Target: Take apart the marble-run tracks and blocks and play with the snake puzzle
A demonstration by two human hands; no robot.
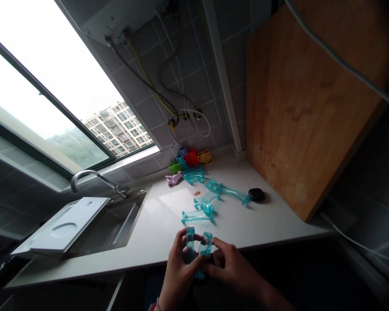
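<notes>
Close to the counter's front edge, my left hand (181,268) is closed around a clear teal plastic piece (189,244). A second teal piece (206,244) stands beside it, pinched between the fingers and thumb of my right hand (227,263). The lower ends of both pieces are partly hidden by my fingers, so I cannot tell whether they are joined. Beyond my hands, several curved teal pieces lie on the white counter (168,216); the nearest is a flat teal track piece (197,216).
Colored blocks (191,158) and a pale purple piece (174,178) sit by the wall. A black object (256,195) lies at the right near a wooden board (298,108). At left are a sink (116,224), a faucet (97,173) and a white panel (68,224).
</notes>
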